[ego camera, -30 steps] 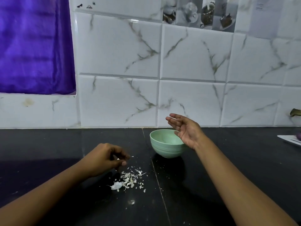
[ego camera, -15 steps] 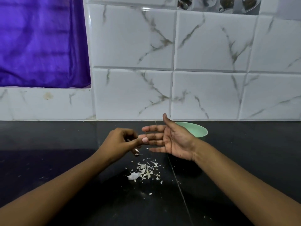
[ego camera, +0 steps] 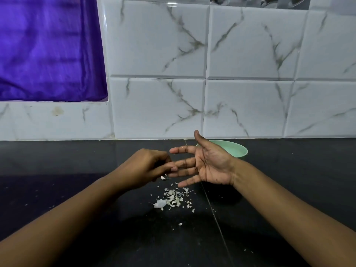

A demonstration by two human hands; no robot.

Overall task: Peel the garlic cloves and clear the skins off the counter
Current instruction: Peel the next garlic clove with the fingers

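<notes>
**Both hands meet above the garlic skins, left of the bowl**

My right hand (ego camera: 209, 166) is held up in front of the pale green round bowl (ego camera: 234, 150), hiding the bowl's left rim; its palm is turned up and to the left, its fingers straight and spread, its thumb pointing towards the wall; it holds nothing.

My left hand (ego camera: 146, 168) is further left of the bowl, knuckles up and fingers curled in; its fingertips touch the tips of my right hand's middle fingers, so the two hands are joined there.

A small white scrap of skin (ego camera: 163, 177) shows right under my left fingertips; I cannot tell whether I am pinching it or whether it lies loose below them.

The heap of white papery garlic skins (ego camera: 172, 198) lies on the black glossy stone counter (ego camera: 77, 157), nearer to me than the bowl and to its left, below my joined fingers; one larger pale piece sits at the heap's left edge, and a few crumbs are scattered still nearer to me.

The bowl stands on the counter close to the white marble-veined wall tiles (ego camera: 154, 45); I cannot see what is inside it.

A purple cloth (ego camera: 48, 49) hangs on the wall well to the left of the bowl and above it.
</notes>
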